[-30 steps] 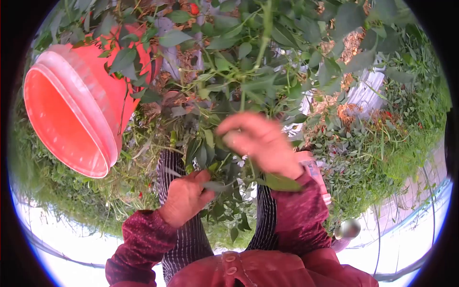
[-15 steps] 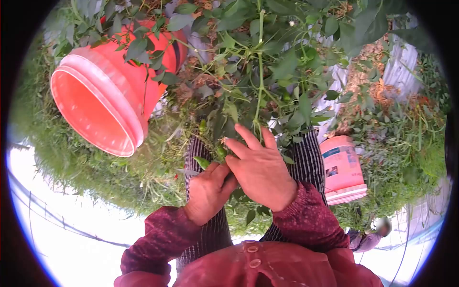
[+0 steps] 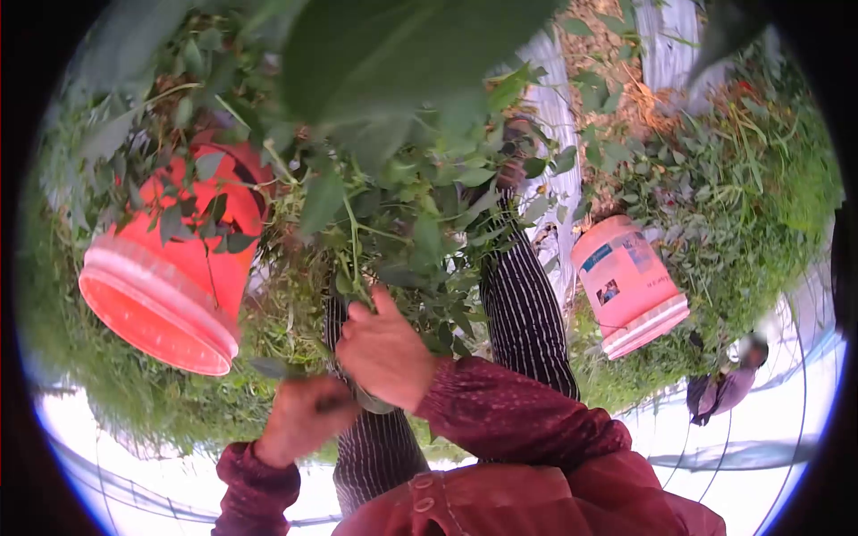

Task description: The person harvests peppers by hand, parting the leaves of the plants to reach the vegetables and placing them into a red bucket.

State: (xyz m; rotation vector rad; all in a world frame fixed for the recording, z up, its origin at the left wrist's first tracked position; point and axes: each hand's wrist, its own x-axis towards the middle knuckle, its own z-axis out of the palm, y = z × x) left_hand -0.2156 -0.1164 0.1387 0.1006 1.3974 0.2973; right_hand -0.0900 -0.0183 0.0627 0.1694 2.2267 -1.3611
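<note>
My right hand [image 3: 386, 355] is among the lower foliage of a leafy pepper plant [image 3: 424, 241], its fingers curled at the lower end of a green stem [image 3: 354, 241]. To its left and nearer my body is my left hand [image 3: 304, 418], smeared by motion, with the fingers curled in. Whatever lies inside the left fist is hidden. A grey-green leaf [image 3: 275, 368] shows just above the left hand. Partly under my right wrist is a pale green patch, too blurred to name.
A red bucket [image 3: 161, 308] lies tilted at left, its mouth toward me, leaves over it. A pink bucket [image 3: 630, 286] with a label lies at right. A large blurred leaf [image 3: 402, 54] hangs close overhead. A person [image 3: 726, 384] is farther off at right.
Both hands have moved left and down and are farther apart; the right fingers, spread before, are now curled. The green pepper that stuck out of my left hand no longer shows. The view has shifted.
</note>
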